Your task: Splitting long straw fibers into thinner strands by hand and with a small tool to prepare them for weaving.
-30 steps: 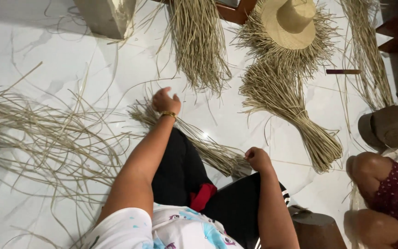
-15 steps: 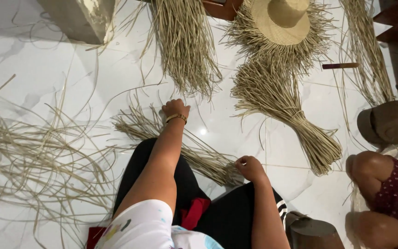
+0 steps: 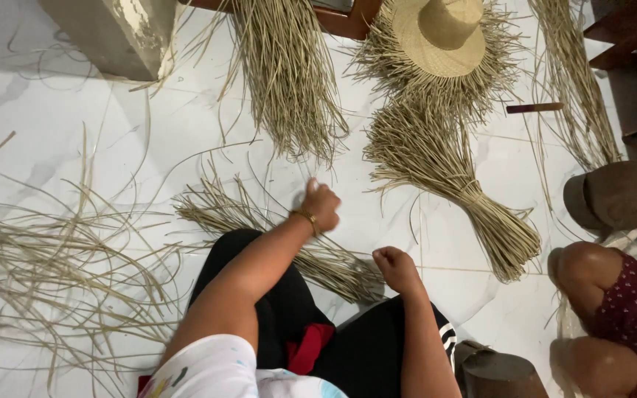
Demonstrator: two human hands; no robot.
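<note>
On the white floor (image 3: 53, 147), just ahead of the knees, a straw bundle (image 3: 274, 236) lies slantwise; the left hand (image 3: 322, 205) is closed above its middle and the right hand (image 3: 396, 269) is fisted at its near end — whether strands are actually pinched cannot be told. Strands are best drawn lengthwise — kept clear of the loose straw (image 3: 46, 273), the tied sheaf (image 3: 451, 184) and the hat (image 3: 440, 33).

Your left arm stretches forward and to the right, elbow nearly straight, forearm bare, a thin band at the wrist. Your left hand (image 3: 321, 205) is loosely curled, knuckles up, thumb poking upward. Your right arm runs up from the bottom edge, bent closer in. Your right hand (image 3: 395, 267) is balled into a fist, knuckles facing up, sitting lower than and just right of the left.
</note>
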